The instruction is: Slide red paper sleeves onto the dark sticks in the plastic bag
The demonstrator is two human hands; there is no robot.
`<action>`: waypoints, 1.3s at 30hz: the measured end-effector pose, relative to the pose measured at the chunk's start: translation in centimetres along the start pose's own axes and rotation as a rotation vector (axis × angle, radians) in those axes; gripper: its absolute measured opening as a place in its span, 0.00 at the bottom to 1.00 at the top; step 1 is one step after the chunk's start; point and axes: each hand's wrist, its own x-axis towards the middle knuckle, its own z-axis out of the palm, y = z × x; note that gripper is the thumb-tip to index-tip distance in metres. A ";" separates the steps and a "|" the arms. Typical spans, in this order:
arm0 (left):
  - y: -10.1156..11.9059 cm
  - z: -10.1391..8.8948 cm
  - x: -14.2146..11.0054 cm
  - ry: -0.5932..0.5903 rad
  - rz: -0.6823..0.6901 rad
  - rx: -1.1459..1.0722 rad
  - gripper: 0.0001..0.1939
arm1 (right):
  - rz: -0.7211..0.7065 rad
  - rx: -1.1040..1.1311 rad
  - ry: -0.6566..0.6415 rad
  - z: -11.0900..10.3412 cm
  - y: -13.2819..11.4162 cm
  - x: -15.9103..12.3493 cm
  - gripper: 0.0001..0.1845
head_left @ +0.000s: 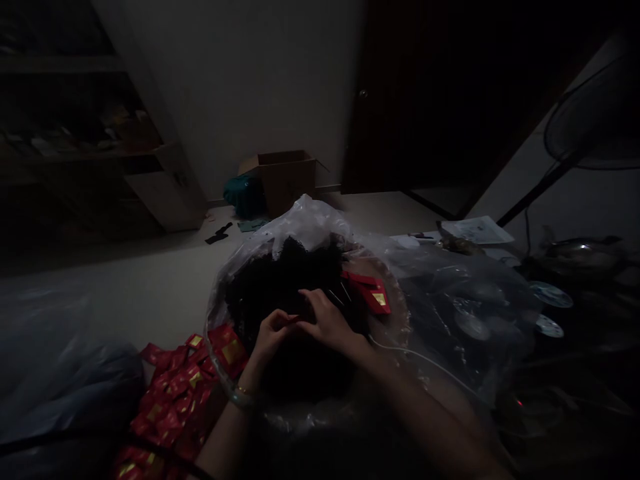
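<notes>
My left hand [274, 331] pinches a small red packet [295, 319] between thumb and fingertips. My right hand [327, 322] meets it from the other side; its thumb is at the packet's edge, and its index finger is curved around farther up. Dim light hides most of the packet. Both hands are above a heap of black loose material [280, 277] in a clear plastic bag [313, 212] with its mouth spread wide. Close to my right hand, red packets [370, 293] with a gold label lie at the right side of the bag, beside a thin shiny stick [336, 298].
Many red and gold packets [173, 393] are piled at the left. Clear plastic sheeting [460, 313] covers the right, near small dishes [550, 293] and a metal pot [583, 248]. A cardboard box [290, 180] stands by the wall; a fan [595, 127] is at the right.
</notes>
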 end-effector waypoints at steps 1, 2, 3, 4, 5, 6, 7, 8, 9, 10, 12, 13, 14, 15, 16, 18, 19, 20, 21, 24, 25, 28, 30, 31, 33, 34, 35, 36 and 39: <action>0.1 0.0 0.0 0.010 -0.012 -0.036 0.14 | 0.049 0.062 0.000 0.3 0.5 -0.1 0.21; 0.1 0.1 0.0 0.020 -0.023 -0.059 0.15 | 0.089 0.118 -0.017 0.7 0.9 -0.1 0.17; 0.1 0.1 0.0 0.034 -0.031 -0.066 0.16 | 0.116 0.168 -0.038 1.0 1.3 -0.1 0.11; 0.2 0.1 0.1 0.047 -0.037 -0.059 0.16 | 0.133 0.211 -0.049 1.3 1.6 -0.1 0.06; 0.2 0.1 0.1 0.056 -0.044 -0.041 0.16 | 0.146 0.244 -0.043 1.6 1.9 0.0 0.03; 0.3 0.0 0.2 0.061 -0.055 -0.019 0.17 | 0.157 0.269 -0.026 1.8 2.0 0.1 0.02; 0.4 0.0 0.2 0.062 -0.070 0.001 0.18 | 0.168 0.292 -0.009 1.9 2.1 0.2 0.02; 0.5 0.0 0.3 0.058 -0.090 0.016 0.19 | 0.181 0.316 0.000 2.0 2.1 0.3 0.03; 0.7 0.1 0.3 0.053 -0.109 0.028 0.18 | 0.194 0.344 -0.002 2.1 2.2 0.4 0.04; 0.8 0.1 0.4 0.051 -0.124 0.037 0.18 | 0.207 0.371 -0.008 2.2 2.2 0.6 0.05; 1.1 0.3 0.7 0.059 -0.126 0.048 0.16 | 0.230 0.418 -0.020 2.3 2.4 0.9 0.06; 1.2 0.4 0.8 0.064 -0.117 0.049 0.16 | 0.244 0.436 -0.020 2.3 2.5 1.1 0.06; 1.2 0.5 1.0 0.070 -0.106 0.049 0.16 | 0.261 0.454 -0.014 2.4 2.7 1.2 0.06; 1.2 0.7 1.2 0.078 -0.101 0.046 0.17 | 0.281 0.474 -0.005 2.5 2.9 1.4 0.06; 1.1 0.8 1.4 0.089 -0.105 0.039 0.18 | 0.304 0.498 0.002 2.6 3.1 1.5 0.07; 0.8 1.0 1.6 0.104 -0.139 -0.003 0.21 | 0.356 0.546 0.014 3.0 3.5 1.8 0.08; 0.6 1.1 1.6 0.095 -0.167 -0.037 0.22 | 0.386 0.567 0.024 3.2 3.7 1.9 0.09; 0.3 1.1 1.6 0.069 -0.199 -0.073 0.23 | 0.418 0.582 0.037 3.5 3.9 2.0 0.09; 0.1 1.2 1.5 0.032 -0.230 -0.107 0.25 | 0.445 0.591 0.052 3.7 4.1 2.0 0.10; -0.5 1.3 1.0 -0.078 -0.298 -0.161 0.27 | 0.481 0.589 0.084 4.2 4.5 2.0 0.10; -0.7 1.3 0.9 -0.092 -0.307 -0.165 0.27 | 0.476 0.585 0.083 4.3 4.6 2.0 0.10; -1.1 1.3 0.8 -0.097 -0.296 -0.151 0.27 | 0.420 0.573 0.084 4.2 4.7 1.8 0.12; -1.4 1.3 0.9 -0.089 -0.272 -0.122 0.27 | 0.336 0.540 0.130 3.6 4.5 1.7 0.14; -1.5 1.3 1.0 -0.087 -0.263 -0.108 0.28 | 0.284 0.510 0.154 3.1 4.3 1.7 0.14; -1.5 1.2 1.0 -0.112 -0.256 -0.087 0.28 | 0.204 0.443 0.139 1.9 3.9 2.0 0.13; -1.5 1.2 1.0 -0.140 -0.254 -0.080 0.29 | 0.184 0.424 0.081 1.1 3.7 2.1 0.15; -1.4 1.1 1.0 -0.184 -0.252 -0.073 0.30 | 0.178 0.425 -0.017 0.3 3.6 2.4 0.16; -1.2 1.0 0.9 -0.241 -0.250 -0.065 0.31 | 0.181 0.448 -0.144 -0.5 3.6 2.6 0.16; -0.5 0.7 0.7 -0.434 -0.252 -0.052 0.32 | 0.207 0.556 -0.483 -2.0 3.8 3.1 0.12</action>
